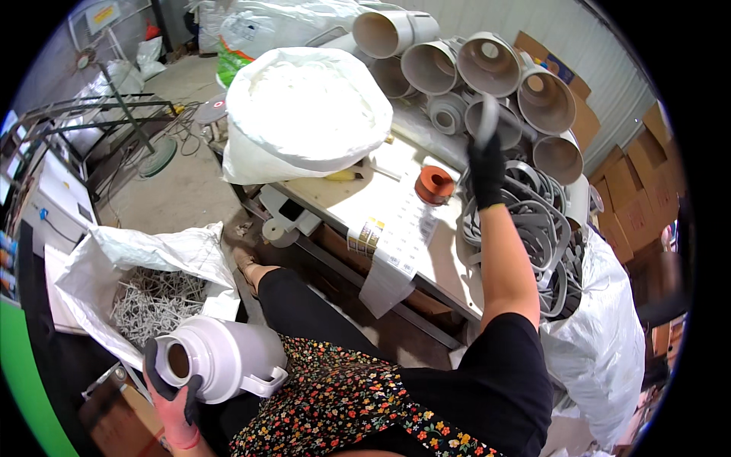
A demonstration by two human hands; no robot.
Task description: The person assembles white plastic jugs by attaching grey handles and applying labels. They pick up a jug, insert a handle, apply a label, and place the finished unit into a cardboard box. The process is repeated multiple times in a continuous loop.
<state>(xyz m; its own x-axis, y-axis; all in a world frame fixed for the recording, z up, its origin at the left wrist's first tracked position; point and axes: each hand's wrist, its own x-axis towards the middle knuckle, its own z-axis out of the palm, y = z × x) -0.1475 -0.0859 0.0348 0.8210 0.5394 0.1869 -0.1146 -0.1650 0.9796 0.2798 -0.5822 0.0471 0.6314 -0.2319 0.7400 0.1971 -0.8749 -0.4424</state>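
My left hand (173, 396), in a pink and dark grey glove, grips a pale grey plastic thermos jug shell (244, 352) by its open neck. The shell lies on its side across my lap, its side handle pointing to the lower right. Over the table's far right, my right hand (487, 171), black-gloved, is shut on a curved grey plastic handle (488, 118), which is blurred. Just below that hand, many grey handles (533, 217) are heaped in a white sack (601, 335). Other jug shells (489, 62) are stacked on their sides beyond it.
A full white sack (263, 137) stands on the table. A brown-orange tape roll (435, 185) and a sticker sheet (403, 240) lie on the tabletop. Beside my left leg, an open sack (160, 308) holds small grey plastic pieces. Cardboard boxes (640, 194) are piled at the right.
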